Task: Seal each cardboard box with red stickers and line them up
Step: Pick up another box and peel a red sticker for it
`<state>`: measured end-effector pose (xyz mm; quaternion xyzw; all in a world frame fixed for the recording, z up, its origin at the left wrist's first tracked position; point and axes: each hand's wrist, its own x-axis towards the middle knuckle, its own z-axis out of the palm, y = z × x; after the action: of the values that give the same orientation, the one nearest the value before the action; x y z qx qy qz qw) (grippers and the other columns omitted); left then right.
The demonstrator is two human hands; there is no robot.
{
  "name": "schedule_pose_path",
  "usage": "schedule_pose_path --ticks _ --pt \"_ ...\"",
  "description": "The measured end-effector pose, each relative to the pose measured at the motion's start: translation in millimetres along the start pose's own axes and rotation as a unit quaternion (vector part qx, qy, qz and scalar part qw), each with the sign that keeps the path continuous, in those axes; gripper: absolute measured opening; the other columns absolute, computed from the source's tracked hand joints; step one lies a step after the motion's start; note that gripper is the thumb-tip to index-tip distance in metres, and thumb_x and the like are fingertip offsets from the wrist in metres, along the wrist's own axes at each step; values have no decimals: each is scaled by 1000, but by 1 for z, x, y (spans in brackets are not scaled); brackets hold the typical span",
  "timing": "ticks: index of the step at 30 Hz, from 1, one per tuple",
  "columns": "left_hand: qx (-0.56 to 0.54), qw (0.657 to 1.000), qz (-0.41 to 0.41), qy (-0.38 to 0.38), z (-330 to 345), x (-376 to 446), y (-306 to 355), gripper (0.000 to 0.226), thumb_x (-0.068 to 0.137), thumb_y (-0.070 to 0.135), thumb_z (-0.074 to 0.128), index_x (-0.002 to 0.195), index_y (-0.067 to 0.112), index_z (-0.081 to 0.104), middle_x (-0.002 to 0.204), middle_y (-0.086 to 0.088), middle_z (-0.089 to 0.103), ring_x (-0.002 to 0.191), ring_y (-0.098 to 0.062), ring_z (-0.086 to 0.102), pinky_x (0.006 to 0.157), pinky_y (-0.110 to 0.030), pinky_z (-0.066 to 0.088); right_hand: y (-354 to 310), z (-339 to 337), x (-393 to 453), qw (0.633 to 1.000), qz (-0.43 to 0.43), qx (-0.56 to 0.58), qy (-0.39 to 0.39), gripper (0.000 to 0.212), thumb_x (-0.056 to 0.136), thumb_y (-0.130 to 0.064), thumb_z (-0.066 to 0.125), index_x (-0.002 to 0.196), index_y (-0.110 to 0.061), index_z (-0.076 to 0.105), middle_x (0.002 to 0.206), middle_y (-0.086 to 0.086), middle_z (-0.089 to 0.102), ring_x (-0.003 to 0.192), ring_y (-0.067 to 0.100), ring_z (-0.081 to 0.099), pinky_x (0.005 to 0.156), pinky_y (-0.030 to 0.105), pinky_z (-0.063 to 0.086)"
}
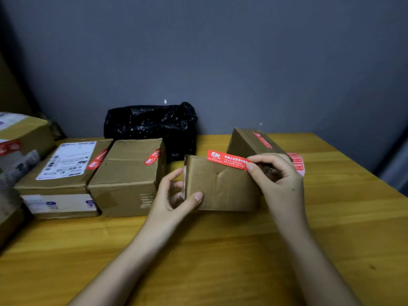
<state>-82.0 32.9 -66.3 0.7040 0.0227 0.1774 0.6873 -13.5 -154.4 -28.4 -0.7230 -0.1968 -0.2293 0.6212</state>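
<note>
Fingers of the right hand pinch one end of a red sticker, thumb and forefinger closed on its right end; the strip bears white printed characters and lies along the top edge of a small cardboard box, whether pressed flat or only laid on cannot be told; the left hand grips that box at its left end, thumb on the near face, fingers curled round the end flap; the box stands on the wooden table, near its middle.

Behind and to the right, a second box stands just beside the held one, with a red strip on its upper face; a roll or sheet of red stickers shows past the right hand, partly hidden by it.

To the left, two boxes sit side by side and touching: one plain brown with a red strip over its top right edge; one bearing a white shipping label, with a red strip at its right edge; further boxes are stacked at the far left, cut by the frame; a black plastic bag rests against the grey wall.
</note>
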Motion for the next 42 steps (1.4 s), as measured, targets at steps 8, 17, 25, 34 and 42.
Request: schedule_pose_path --ticks 8,17,25,34,42 --pt "-24 999 8 34 9 -5 0 68 71 26 80 129 25 44 107 5 50 83 13 61 70 -6 47 10 7 -6 988 -54 -124 75 9 81 -16 74 84 -24 71 95 -5 56 97 13 53 85 7 33" --pt "-4 999 19 37 10 -5 -1 72 64 30 79 127 29 45 109 8 49 91 6 63 82 -16 52 7 10 -10 985 -67 -144 65 10 85 -12 68 83 -22 65 88 -11 58 84 7 56 72 18 45" --pt "7 999 25 40 9 -5 -5 77 61 36 85 127 31 46 113 7 49 97 3 63 84 -16 51 6 7 -9 992 -17 -123 37 8 89 -18 64 87 -25 65 91 -12 64 81 6 59 70 25 50" --pt "-5 999 24 42 10 -6 -2 69 62 26 84 119 36 47 111 5 50 94 6 62 84 -13 51 0 -1 -2 996 86 14 -5 7 83 -9 70 81 -14 67 71 -11 62 66 -2 55 61 16 47" --pt "13 998 40 36 8 -5 -7 67 61 29 78 119 38 47 119 3 50 103 2 61 93 -18 49 -7 -3 -5 998 38 -39 11 8 81 -10 72 77 -14 66 69 -8 62 63 1 55 57 13 45"
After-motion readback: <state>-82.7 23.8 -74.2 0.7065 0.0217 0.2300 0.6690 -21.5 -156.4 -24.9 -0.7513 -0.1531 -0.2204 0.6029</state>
